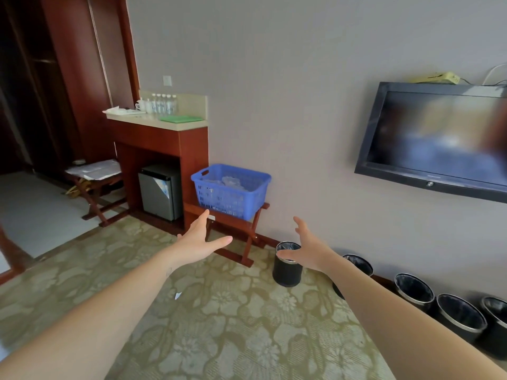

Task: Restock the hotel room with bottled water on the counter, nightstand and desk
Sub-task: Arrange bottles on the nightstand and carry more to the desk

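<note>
Two hands, left hand point(201, 241) and right hand point(307, 252), fingers spread, holding nothing, reach toward blue basket point(230, 192) at 12 o'clock, not touching it. Bottled water point(164, 104) stands on counter point(153, 123) at 10 o'clock. Step, as judged: fetching supply. Next move: step closer, grip basket sides.

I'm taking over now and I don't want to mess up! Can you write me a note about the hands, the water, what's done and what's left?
Left hand: open, holding nothing, stretched toward the blue basket.
Right hand: open, holding nothing, stretched the same way.
The basket sits on a wooden stand by the wall. Something clear lies inside, too blurry to name.
Done: a row of water bottles already stands on the counter.
Left: the nightstand and desk are out of view, so treat them as not yet restocked.
</note>
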Motion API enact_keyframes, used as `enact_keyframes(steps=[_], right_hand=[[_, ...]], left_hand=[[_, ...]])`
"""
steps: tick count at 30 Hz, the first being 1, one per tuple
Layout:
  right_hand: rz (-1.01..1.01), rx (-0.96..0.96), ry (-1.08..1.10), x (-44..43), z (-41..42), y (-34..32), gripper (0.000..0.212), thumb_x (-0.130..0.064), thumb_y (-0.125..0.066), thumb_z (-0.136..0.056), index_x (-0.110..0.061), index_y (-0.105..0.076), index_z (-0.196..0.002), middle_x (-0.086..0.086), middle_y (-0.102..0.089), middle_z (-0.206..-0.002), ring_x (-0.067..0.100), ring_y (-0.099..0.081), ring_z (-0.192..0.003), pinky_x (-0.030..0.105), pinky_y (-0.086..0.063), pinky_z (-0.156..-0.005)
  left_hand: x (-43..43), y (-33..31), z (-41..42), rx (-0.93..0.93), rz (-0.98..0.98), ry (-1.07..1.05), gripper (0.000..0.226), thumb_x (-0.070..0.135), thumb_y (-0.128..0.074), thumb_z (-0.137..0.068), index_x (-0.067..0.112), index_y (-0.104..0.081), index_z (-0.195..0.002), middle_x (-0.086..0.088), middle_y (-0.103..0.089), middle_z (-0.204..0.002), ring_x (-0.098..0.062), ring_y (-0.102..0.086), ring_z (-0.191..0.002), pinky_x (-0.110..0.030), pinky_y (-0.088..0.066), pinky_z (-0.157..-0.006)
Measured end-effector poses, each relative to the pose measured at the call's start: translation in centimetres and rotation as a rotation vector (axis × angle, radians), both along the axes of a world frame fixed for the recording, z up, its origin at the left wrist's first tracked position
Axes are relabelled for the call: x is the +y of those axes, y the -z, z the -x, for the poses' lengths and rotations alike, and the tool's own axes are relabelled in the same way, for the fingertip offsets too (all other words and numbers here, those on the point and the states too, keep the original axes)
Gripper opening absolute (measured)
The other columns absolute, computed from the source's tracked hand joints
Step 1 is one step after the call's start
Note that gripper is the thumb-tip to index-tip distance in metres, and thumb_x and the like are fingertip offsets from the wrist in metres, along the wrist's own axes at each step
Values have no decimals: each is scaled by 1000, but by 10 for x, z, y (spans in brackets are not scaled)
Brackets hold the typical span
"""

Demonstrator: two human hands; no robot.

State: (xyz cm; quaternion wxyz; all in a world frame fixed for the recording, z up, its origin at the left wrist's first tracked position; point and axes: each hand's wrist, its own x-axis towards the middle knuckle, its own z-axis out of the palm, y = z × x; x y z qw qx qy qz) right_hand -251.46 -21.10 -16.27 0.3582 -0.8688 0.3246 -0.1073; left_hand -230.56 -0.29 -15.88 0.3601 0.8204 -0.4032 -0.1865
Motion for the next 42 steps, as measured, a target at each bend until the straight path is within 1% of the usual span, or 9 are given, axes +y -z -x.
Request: enact_keyframes(steps=[3, 7, 12, 16, 23, 29, 33, 37, 42], right_hand=[[-6, 5, -5, -13, -13, 5, 112, -40, -80, -77, -31, 0, -155, 8, -27, -158, 27, -29, -144, 42, -32, -113], [4, 13, -15, -34, -36, 11, 113, -42, -81, -74, -31, -2, -155, 8, -31, -156, 27, -34, -141, 37, -34, -107], [3, 30, -65, -68, -71, 9, 115, -44, -81, -73, -32, -1, -154, 7, -32, -156, 29, -36, -139, 37, -36, -104], [4, 33, -99, -104, -98, 7, 112, -39, -80, -77, -30, 0, -154, 5, -31, -156, 28, -37, -139, 31, -34, -97], [35, 19, -174, -167, -136, -5, 109, -31, -79, -81, -21, 1, -156, 6, -20, -161, 25, -28, -145, 34, -31, -108], [33, 2, -245, -198, -168, 1, 108, -33, -79, -80, -24, -3, -156, 5, -27, -158, 24, -40, -136, 26, -35, -93], [23, 35, -286, -205, -188, 11, 112, -41, -78, -80, -25, 2, -156, 4, -19, -162, 24, -28, -145, 28, -31, -102], [36, 52, -304, -210, -212, 13, 113, -46, -77, -79, -25, 3, -156, 4, -15, -163, 26, -25, -146, 34, -31, -107], [-6, 34, -319, -210, -251, 18, 114, -44, -78, -79, -24, 3, -156, 4, -14, -163, 23, -22, -148, 36, -30, -111]], left_hand=[[-8, 5, -12, 20, 13, 5, 107, 66, -63, -82, 33, 6, -156, 7, 3, -166, -18, -7, -152, -51, -13, -123], [-23, 12, -26, 45, 54, -12, 107, 62, -66, -82, 30, 4, -157, 8, 2, -166, -15, -8, -152, -40, -19, -119], [-52, 15, -50, 93, 60, -51, 108, 61, -67, -82, 32, 6, -157, 9, 3, -166, -16, -8, -152, -39, -20, -118], [-82, 12, -73, 108, 72, -100, 109, 60, -68, -82, 31, 6, -157, 6, 0, -166, -16, -9, -151, -40, -22, -118], [-135, 12, -95, 137, 99, -157, 108, 60, -67, -83, 30, 7, -157, 5, -1, -166, -16, -9, -151, -38, -21, -118], [-159, 14, -108, 118, 88, -217, 105, 57, -65, -86, 28, 7, -157, 3, -4, -166, -17, -14, -151, -33, -23, -115], [-163, 19, -120, 94, 103, -242, 102, 49, -66, -90, 24, 5, -158, 3, -11, -165, -14, -18, -149, -24, -24, -107], [-165, 18, -140, 56, 102, -276, 98, 48, -64, -91, 23, 3, -158, -1, -8, -166, -17, -13, -151, -32, -21, -116], [-166, 18, -180, 4, 131, -343, 89, 47, -61, -93, 25, -4, -158, -2, -17, -164, -20, -22, -149, -34, -27, -114]])
